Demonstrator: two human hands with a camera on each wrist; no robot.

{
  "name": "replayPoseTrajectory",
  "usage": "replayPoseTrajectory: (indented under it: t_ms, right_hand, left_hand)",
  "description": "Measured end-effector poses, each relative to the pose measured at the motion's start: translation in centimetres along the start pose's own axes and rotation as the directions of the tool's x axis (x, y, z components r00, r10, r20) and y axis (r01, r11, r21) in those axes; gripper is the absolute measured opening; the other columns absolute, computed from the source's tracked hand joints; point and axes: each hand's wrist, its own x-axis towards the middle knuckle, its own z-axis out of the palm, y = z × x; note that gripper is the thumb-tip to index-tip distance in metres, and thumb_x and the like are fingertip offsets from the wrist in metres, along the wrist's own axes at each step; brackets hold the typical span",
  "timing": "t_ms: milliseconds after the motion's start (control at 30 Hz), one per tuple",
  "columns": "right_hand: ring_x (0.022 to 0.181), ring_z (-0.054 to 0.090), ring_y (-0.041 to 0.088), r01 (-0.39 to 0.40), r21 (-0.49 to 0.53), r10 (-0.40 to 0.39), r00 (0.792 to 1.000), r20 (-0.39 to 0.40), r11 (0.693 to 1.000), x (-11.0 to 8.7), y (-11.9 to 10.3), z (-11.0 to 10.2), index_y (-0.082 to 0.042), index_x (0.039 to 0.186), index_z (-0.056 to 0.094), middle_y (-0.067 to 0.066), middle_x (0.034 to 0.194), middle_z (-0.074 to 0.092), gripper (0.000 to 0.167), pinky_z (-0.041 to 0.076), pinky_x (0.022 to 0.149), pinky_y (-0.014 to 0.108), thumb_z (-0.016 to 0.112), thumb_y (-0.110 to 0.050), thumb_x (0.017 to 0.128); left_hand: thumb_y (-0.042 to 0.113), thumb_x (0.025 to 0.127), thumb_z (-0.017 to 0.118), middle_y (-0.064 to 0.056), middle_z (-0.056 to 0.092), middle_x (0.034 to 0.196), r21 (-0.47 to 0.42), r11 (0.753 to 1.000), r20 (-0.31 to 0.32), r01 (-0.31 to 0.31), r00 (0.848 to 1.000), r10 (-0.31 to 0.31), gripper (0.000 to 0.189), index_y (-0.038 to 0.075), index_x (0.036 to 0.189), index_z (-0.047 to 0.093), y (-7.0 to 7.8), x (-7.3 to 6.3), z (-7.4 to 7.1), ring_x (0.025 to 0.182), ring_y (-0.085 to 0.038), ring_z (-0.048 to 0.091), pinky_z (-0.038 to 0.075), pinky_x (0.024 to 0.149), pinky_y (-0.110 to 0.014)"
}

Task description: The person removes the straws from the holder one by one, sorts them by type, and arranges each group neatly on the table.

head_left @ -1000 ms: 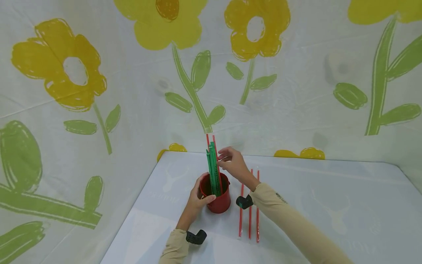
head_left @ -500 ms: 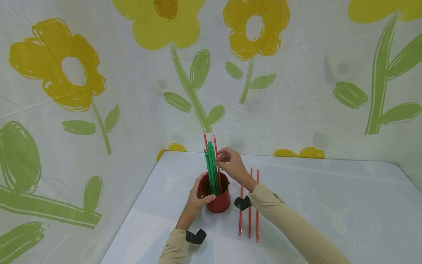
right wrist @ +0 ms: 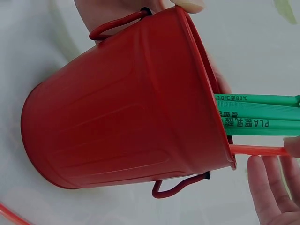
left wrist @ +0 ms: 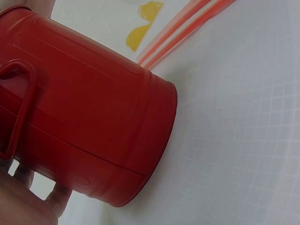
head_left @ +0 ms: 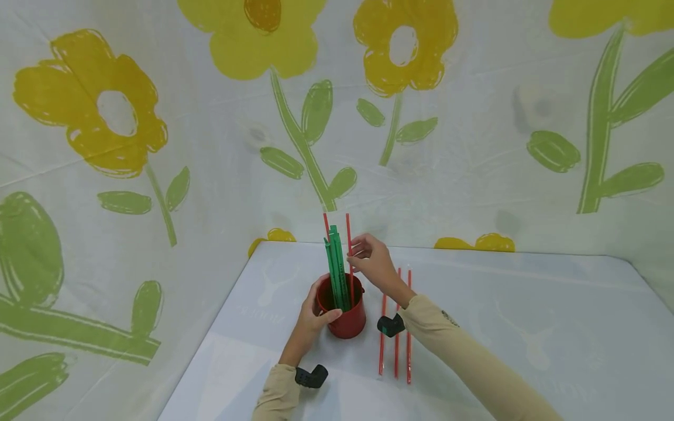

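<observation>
My left hand [head_left: 310,318] grips the red bucket [head_left: 350,324] from the left, thumb over the rim. In the left wrist view its fingers [left wrist: 58,199] lie against the bucket wall. Several green wrapped straws [head_left: 337,272] with printed lettering lean inside the bucket, and a red straw [head_left: 326,221] rises behind them. Between the thumb and fingers of my right hand [head_left: 376,263] is another red straw [head_left: 348,231], nearly upright, its lower end inside the bucket. The right wrist view has this red straw [right wrist: 258,150] beside the green ones; its lower end is hidden by the bucket wall.
Three red straws [head_left: 408,351] lie side by side on the white table [head_left: 474,316] right of the bucket, partly under the right forearm. A flower-printed cloth [head_left: 453,193] hangs behind and to the left. Both wrists wear black cameras [head_left: 312,376].
The red straw in my right hand has shifted rightward, away from the green straws, and stands more upright. The green straws lean slightly more left. My left hand stays on the bucket.
</observation>
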Motion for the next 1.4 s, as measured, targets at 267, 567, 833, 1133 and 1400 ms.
replayPoseTrajectory:
  t_ms: [267, 567, 833, 1133, 1400]
  right_hand:
    - [0.087, 0.063, 0.034, 0.037, 0.019, -0.037, 0.999, 0.0, 0.999, -0.5, -0.6, -0.4, 0.002, 0.115, 0.055, 0.023, 0.1, 0.061, 0.032, 0.056, 0.069, 0.043, 0.066, -0.002, 0.085]
    - [0.083, 0.064, 0.026, 0.056, -0.021, -0.057, 0.998, -0.032, 0.998, -0.7, -1.3, -0.9, -0.002, 0.111, 0.056, 0.015, 0.095, 0.063, 0.028, 0.056, 0.065, 0.031, 0.066, -0.001, 0.084]
    - [0.082, 0.063, 0.025, 0.076, 0.0, -0.076, 0.996, -0.054, 0.997, -0.6, -1.7, -1.5, -0.003, 0.11, 0.056, 0.014, 0.094, 0.062, 0.027, 0.056, 0.065, 0.032, 0.066, 0.0, 0.085]
    - [0.085, 0.062, 0.037, 0.091, 0.089, -0.086, 0.994, -0.068, 0.992, -0.8, -2.9, -2.4, 0.005, 0.112, 0.053, 0.025, 0.096, 0.061, 0.03, 0.056, 0.067, 0.04, 0.064, 0.004, 0.085]
    - [0.087, 0.06, 0.043, 0.112, 0.118, -0.103, 0.991, -0.086, 0.987, -2.2, -6.2, -3.3, 0.012, 0.112, 0.05, 0.031, 0.099, 0.058, 0.029, 0.055, 0.07, 0.044, 0.06, 0.008, 0.085]
  left_hand:
    - [0.006, 0.087, 0.059, -0.009, 0.04, 0.142, -0.013, 1.0, 0.001, 0.014, 1.0, -0.014, 0.069, 0.016, 0.147, 0.026, 0.1, 0.0, 0.0, 0.128, -0.028, 0.037, 0.039, 0.101, -0.044]
    - [0.007, 0.087, 0.06, -0.009, 0.041, 0.142, -0.012, 1.0, -0.005, 0.02, 1.0, -0.02, 0.069, 0.016, 0.147, 0.026, 0.0, 0.0, 0.1, 0.128, -0.028, 0.037, 0.04, 0.101, -0.043]
    - [0.007, 0.087, 0.06, -0.01, 0.042, 0.141, 0.001, 1.0, -0.008, 0.011, 1.0, -0.011, 0.07, 0.014, 0.147, 0.026, -0.2, 0.1, 0.1, 0.127, -0.028, 0.039, 0.04, 0.1, -0.043]
    - [0.007, 0.086, 0.061, -0.01, 0.041, 0.141, 0.0, 1.0, -0.007, 0.001, 1.0, -0.001, 0.07, 0.014, 0.147, 0.026, -0.6, 0.2, 0.1, 0.127, -0.029, 0.038, 0.041, 0.099, -0.043]
    - [0.016, 0.085, 0.066, -0.001, 0.043, 0.14, -0.022, 1.0, -0.04, -0.022, 0.999, 0.021, 0.07, 0.028, 0.144, 0.031, -3.5, 0.8, -0.2, 0.126, -0.026, 0.038, 0.043, 0.097, -0.041]
